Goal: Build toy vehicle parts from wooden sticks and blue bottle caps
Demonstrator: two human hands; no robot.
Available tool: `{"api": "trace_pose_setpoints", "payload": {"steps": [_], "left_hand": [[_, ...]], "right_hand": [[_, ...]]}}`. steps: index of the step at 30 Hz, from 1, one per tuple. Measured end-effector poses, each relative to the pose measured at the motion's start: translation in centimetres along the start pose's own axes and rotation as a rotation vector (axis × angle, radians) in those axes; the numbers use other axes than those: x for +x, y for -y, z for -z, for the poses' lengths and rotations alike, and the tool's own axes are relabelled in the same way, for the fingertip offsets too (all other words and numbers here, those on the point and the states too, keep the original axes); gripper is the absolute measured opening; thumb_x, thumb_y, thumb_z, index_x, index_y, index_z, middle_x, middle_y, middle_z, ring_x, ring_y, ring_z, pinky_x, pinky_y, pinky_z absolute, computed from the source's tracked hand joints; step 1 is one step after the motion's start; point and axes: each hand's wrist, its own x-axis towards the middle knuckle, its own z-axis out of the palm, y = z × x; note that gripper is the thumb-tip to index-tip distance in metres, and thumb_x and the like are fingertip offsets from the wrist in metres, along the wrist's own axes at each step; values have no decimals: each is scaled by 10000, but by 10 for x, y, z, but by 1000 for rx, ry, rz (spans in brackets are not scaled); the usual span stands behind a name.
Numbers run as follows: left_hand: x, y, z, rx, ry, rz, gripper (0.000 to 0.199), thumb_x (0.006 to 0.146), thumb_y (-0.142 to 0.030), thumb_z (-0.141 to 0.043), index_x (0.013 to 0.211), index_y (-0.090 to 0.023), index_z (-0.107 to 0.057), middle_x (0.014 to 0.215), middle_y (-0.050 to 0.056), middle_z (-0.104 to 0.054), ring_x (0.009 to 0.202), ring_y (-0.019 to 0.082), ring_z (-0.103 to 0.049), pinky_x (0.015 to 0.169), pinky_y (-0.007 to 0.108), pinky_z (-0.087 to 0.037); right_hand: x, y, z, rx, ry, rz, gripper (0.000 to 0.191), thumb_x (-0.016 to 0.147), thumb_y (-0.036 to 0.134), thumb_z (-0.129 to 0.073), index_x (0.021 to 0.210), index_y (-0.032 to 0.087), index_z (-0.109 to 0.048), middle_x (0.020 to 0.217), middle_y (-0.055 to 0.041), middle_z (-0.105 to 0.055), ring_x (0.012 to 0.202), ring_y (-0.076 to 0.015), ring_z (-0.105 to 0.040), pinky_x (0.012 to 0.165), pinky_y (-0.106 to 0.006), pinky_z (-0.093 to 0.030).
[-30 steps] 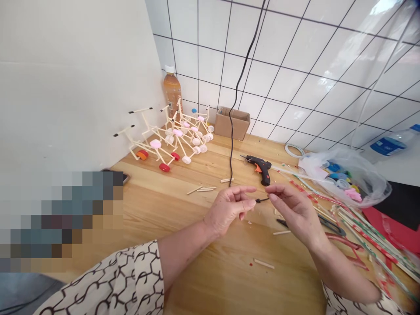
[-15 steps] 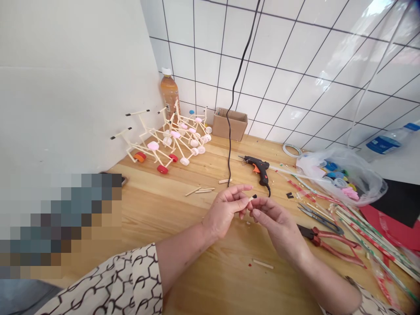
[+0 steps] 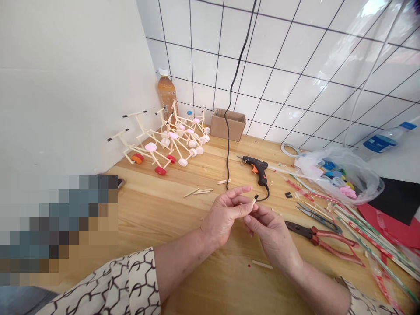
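black-tipped stick (image 3: 255, 200): tilted more upright since the earlier frame, above the wooden table (image 3: 173, 214)
left hand (image 3: 221, 218): i see thumb and fingers pinching it
right hand (image 3: 272, 227): fingers curled just beside; whether they grip, i cannot tell

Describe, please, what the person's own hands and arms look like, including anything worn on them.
The left hand and right hand wear no gloves. The left sleeve and right sleeve are cream with dark, branching lines, leaving both forearms largely uncovered.
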Motion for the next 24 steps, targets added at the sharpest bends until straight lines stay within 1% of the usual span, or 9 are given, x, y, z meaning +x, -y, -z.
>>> {"api": "trace_pose_setpoints", "payload": {"steps": [3, 6, 9, 11, 13, 18, 24], "left_hand": [[0, 0, 0, 20, 0, -6, 388, 622, -197, -767, 997, -207, -666, 727, 2, -653, 637, 137, -586, 557, 255, -454], [1, -3, -1, 76, -67, -88, 300, 611, -177, -769, 900, -188, -690, 777, 6, -647, 685, 123, -583, 618, 247, -457], [0, -7, -2, 172, -141, -184, 157, 627, -184, -757, 768, -170, -689, 750, 0, -637, 681, 108, -562, 657, 246, -455], [0, -9, -3, 213, -157, -245, 116, 630, -168, -750, 721, -164, -678, 729, -6, -636, 696, 104, -560, 695, 243, -457], [0, -10, -4, 219, -143, -287, 110, 634, -143, -737, 721, -163, -673, 732, -7, -642, 720, 105, -570, 725, 241, -459], [0, -11, -3, 205, -107, -305, 120, 650, -117, -708, 751, -167, -666, 742, -2, -660, 734, 113, -594, 729, 250, -469], [1, -10, 0, 201, -103, -266, 169, 629, -116, -721, 781, -171, -670, 726, 3, -665, 721, 123, -596, 711, 263, -473]], "right_hand": [[1, -2, 2, -1, -2, -6, 230, 722, 399, -690, 804, 186, -663, 608, 25, -529, 515, -85, -407, 477, -215, -352], [2, -2, 6, -75, -34, 29, 235, 709, 417, -693, 723, 186, -649, 578, 26, -518, 517, -92, -413, 485, -221, -350], [3, 0, 9, -151, -55, 65, 245, 695, 418, -697, 672, 186, -623, 584, 21, -532, 530, -100, -440, 506, -228, -366], [3, 1, 11, -193, -55, 72, 247, 696, 416, -691, 668, 184, -613, 601, 13, -550, 550, -110, -467, 529, -236, -385], [4, 1, 12, -233, -58, 76, 247, 699, 415, -683, 673, 181, -610, 606, 7, -559, 564, -118, -484, 544, -242, -395], [3, -1, 12, -297, -52, 81, 240, 708, 415, -665, 673, 184, -608, 595, 4, -557, 552, -123, -480, 525, -243, -394], [2, -2, 11, -291, -28, 76, 215, 713, 385, -662, 672, 184, -598, 592, 10, -555, 551, -121, -479, 526, -241, -395]]}}
